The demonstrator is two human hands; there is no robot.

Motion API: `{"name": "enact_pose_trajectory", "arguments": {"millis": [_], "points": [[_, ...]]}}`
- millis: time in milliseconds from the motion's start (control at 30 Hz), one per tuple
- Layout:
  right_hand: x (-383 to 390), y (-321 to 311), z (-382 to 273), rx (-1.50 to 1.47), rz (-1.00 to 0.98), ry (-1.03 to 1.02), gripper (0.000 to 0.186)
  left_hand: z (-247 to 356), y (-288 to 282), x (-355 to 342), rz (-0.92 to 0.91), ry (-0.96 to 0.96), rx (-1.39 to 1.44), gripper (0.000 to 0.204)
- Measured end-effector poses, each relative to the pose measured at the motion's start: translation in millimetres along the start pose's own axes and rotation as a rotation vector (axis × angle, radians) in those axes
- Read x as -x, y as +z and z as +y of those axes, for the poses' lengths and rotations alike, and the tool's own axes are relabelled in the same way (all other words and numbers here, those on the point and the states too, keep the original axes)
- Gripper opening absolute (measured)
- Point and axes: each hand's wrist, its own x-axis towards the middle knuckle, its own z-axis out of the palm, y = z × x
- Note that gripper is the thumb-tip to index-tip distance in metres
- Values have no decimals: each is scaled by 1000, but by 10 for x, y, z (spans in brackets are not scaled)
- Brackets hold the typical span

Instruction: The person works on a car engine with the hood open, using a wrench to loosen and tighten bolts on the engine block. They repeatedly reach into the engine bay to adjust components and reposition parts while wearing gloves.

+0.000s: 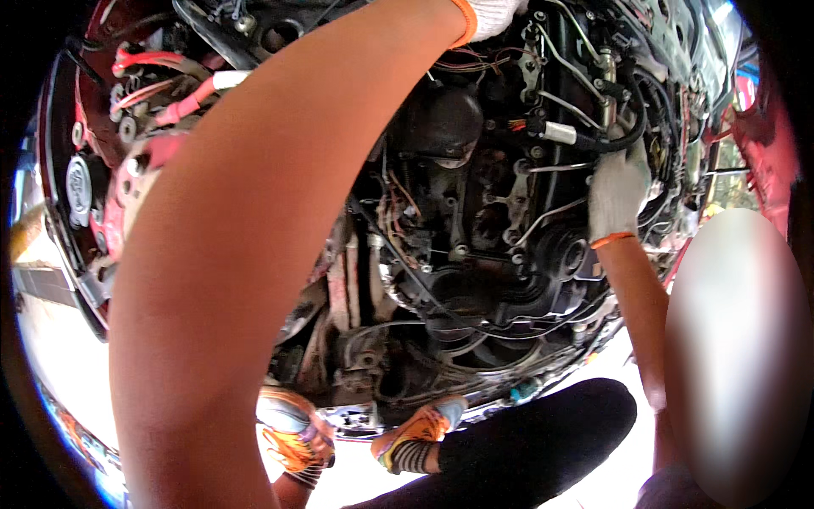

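Observation:
My left forearm crosses the picture to my left hand (490, 17), in a white glove with orange cuff, cut off by the top edge at the engine bay; its fingers do not show. My right hand (617, 193), gloved alike, reaches into the engine's right side at a black hose (631, 115) and thin metal lines (573, 61); its fingertips are hard to make out. Left of it lie the engine (441, 119), a bracket (519, 204) and loose wires (398, 195).
Red bodywork (765, 153) edges the bay at right, pink-red hoses (182, 106) at left. Below the bay are two orange sneakers (407, 437) with striped socks and a dark trouser leg (543, 433). A blurred oval covers the lower right.

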Motion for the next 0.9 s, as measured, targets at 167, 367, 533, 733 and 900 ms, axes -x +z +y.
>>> {"name": "enact_pose_trajectory", "arguments": {"millis": [167, 367, 533, 733, 900], "points": [[-26, -61, 8, 53, 7, 76, 38, -210, 251, -245, -30, 137, -160, 18], [17, -20, -149, -151, 21, 106, 36, -434, 485, -389, 4, -82, 601, 21], [6, -52, -160, -165, -33, 194, 40, -323, 383, -339, -35, -74, 553, 19], [-7, -90, -113, -275, -24, 213, 40, 89, -68, -152, -130, 112, -472, 34], [-68, -366, -109, -349, 170, 146, 36, 37, -35, -189, -126, 144, -243, 32]]}}
